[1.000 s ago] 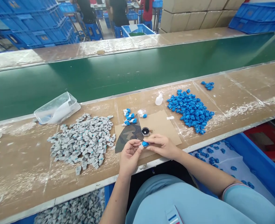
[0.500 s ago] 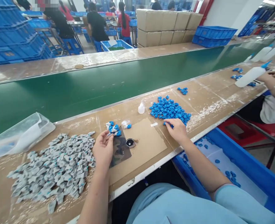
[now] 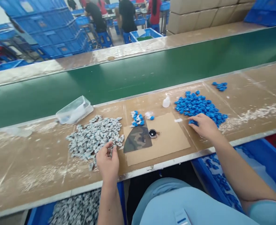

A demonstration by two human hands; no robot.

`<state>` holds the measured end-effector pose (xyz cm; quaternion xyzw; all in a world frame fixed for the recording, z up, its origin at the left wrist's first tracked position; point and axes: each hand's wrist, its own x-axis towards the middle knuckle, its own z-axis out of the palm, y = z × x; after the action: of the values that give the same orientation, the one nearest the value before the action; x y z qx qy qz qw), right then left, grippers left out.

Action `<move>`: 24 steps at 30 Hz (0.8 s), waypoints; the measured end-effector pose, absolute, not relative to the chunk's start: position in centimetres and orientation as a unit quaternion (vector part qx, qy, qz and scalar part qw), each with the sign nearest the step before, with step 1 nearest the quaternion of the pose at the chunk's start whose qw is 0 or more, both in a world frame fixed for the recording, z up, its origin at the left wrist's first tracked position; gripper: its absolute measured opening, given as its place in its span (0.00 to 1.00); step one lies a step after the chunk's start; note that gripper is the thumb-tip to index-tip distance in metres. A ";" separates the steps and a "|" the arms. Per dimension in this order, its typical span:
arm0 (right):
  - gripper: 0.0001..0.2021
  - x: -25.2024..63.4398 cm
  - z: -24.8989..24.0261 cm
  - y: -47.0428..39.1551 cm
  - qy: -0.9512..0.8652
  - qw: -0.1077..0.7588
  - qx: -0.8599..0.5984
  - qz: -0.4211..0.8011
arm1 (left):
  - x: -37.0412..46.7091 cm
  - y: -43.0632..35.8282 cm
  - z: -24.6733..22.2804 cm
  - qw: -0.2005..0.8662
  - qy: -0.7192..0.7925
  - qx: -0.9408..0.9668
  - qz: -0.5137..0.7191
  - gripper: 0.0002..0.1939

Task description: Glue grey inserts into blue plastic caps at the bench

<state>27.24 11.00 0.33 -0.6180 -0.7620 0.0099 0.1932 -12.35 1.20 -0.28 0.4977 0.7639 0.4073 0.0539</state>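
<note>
My left hand [image 3: 108,161] is at the lower right edge of a heap of small grey plastic pieces [image 3: 88,139]. Its thumb and fingers are curled but apart, with loose grey pieces visible beyond them. At the near left edge of a pile of small blue plastic pieces [image 3: 196,104], my right hand [image 3: 204,126] pinches a blue piece [image 3: 193,122] between thumb and fingertips. Between the hands lie joined blue-and-white pieces [image 3: 138,118], with a single one [image 3: 150,117] beside them. A small round dish of dark liquid [image 3: 152,133] rests on a cardboard sheet [image 3: 168,140].
A camouflage-patterned sheet [image 3: 138,139] lies partly over the cardboard. Behind stand a small white bottle [image 3: 166,102] and a clear plastic tray [image 3: 74,111]. A green conveyor belt [image 3: 128,76] runs beyond. Blue bins of grey pieces [image 3: 77,207] and blue pieces [image 3: 222,181] sit below the table edge.
My left hand has left the joined blue-and-white pieces and moved left to the grey heap. My right hand stays at the blue pile. The view has turned left.
</note>
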 end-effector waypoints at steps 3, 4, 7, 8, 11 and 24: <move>0.07 26.6 0.8 10.8 -0.761 0.266 -0.589 0.054 | -13.0 0.5 -0.4 0.005 0.757 0.534 0.376 0.12; 0.08 26.1 1.0 10.6 -0.756 0.284 -0.585 0.068 | -12.9 0.4 -0.4 -0.005 0.748 0.557 0.361 0.10; 0.09 24.4 1.4 10.1 -0.741 0.323 -0.578 0.112 | -12.2 0.8 -0.8 -0.017 0.717 0.619 0.320 0.10; 0.10 23.8 1.4 9.9 -0.736 0.333 -0.574 0.134 | -11.9 1.0 -1.0 -0.019 0.713 0.628 0.312 0.11; 0.10 22.7 0.9 9.7 -0.699 0.358 -0.571 0.237 | -11.5 1.4 -1.2 -0.031 0.713 0.631 0.304 0.13; 0.10 17.8 1.4 9.2 -0.707 0.410 -0.446 0.364 | -11.5 1.1 -0.3 0.012 0.678 0.627 0.384 0.05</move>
<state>17.79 9.25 1.36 -0.4464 -0.7072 0.3638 0.4101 -11.45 1.06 -0.28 0.6271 0.6777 0.3838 0.0119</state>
